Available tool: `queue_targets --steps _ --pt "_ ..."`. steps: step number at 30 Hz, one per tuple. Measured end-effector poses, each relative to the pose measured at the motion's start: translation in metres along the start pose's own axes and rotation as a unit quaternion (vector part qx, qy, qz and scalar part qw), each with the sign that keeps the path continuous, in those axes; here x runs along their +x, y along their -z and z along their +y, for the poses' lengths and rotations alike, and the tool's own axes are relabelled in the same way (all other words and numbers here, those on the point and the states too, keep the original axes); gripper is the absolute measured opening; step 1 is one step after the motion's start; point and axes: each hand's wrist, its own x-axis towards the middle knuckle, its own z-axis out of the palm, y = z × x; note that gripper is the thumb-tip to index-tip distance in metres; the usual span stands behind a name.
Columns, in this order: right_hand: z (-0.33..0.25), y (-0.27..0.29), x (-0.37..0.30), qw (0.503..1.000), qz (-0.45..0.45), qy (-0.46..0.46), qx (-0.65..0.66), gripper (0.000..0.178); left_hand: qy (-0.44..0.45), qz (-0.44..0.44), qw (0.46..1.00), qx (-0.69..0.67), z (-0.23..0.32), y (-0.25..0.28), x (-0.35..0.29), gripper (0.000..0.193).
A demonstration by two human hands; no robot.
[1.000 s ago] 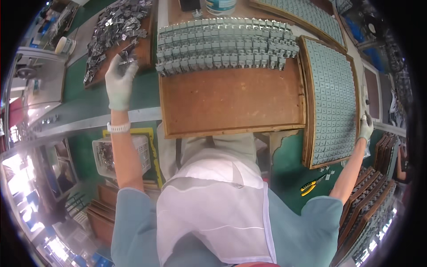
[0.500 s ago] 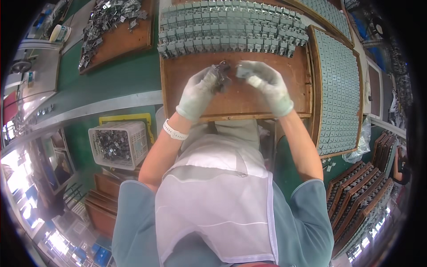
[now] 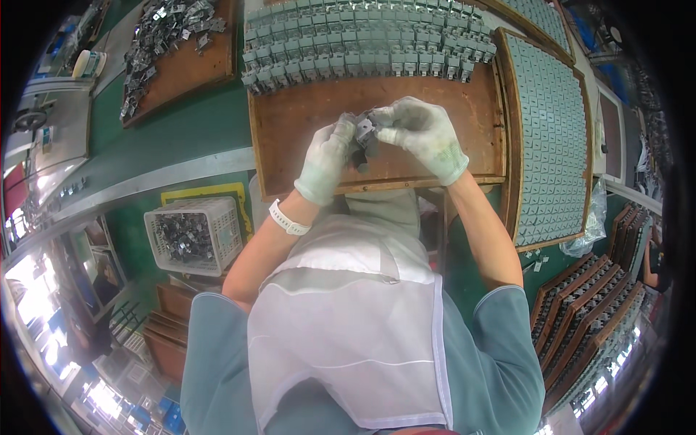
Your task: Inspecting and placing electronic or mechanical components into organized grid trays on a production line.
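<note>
My gloved left hand (image 3: 326,156) is closed on several small grey metal parts (image 3: 360,152), bunched above the bare front of a wooden tray (image 3: 290,119). My gloved right hand (image 3: 424,134) meets it from the right, thumb and fingers pinching a small bent metal bracket (image 3: 366,129) at the top of the bunch. The exact outline of the pinched bracket is partly covered by fingertips. Behind both hands, rows of grey-green metal parts (image 3: 362,61) stand packed in the far half of the tray.
A second tray (image 3: 516,145) filled with flat grey parts lies to the right. Loose metal parts (image 3: 170,43) heap on a board at far left. A white crate (image 3: 228,225) of parts stands at lower left; stacked filled trays (image 3: 580,319) lean at lower right.
My right hand has moved left, bringing its metal bracket from apart to against the bunch in my left hand. The view has shifted slightly.
</note>
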Motion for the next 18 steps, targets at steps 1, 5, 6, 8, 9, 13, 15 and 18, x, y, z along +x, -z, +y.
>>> queue_targets --steps 1,5,6,8,9,13,15,18 --pt "0.001 0.000 0.000 1.000 0.011 -0.005 0.010 0.022 0.000 0.013 1.000 -0.005 0.001 -0.002 0.000 0.050" --pt "0.001 0.003 -0.005 0.998 -0.005 0.012 -0.057 0.019 0.003 0.014 0.999 0.042 0.007 -0.003 0.001 0.043" --pt "0.001 0.004 -0.006 0.998 -0.008 0.009 -0.056 0.019 0.006 0.017 0.999 0.040 0.008 0.000 0.002 0.043" --pt "0.001 0.005 -0.006 0.988 -0.030 0.036 -0.149 0.018 0.031 -0.019 0.994 0.105 0.013 0.009 0.007 0.041" --pt "0.003 0.003 -0.007 0.988 -0.034 0.035 -0.149 0.018 0.032 -0.015 0.994 0.103 0.017 0.012 0.006 0.041" --pt "0.014 -0.007 -0.014 0.971 0.003 0.127 -0.202 0.026 0.102 -0.061 0.979 0.163 0.027 0.016 0.008 0.041" --pt "0.009 -0.011 -0.017 0.973 0.025 0.090 -0.209 0.034 0.075 -0.056 0.984 0.154 0.021 0.017 0.010 0.039" --pt "-0.005 -0.012 -0.021 0.970 0.052 0.107 -0.211 0.045 0.064 -0.100 0.984 0.135 0.029 0.024 0.009 0.038"
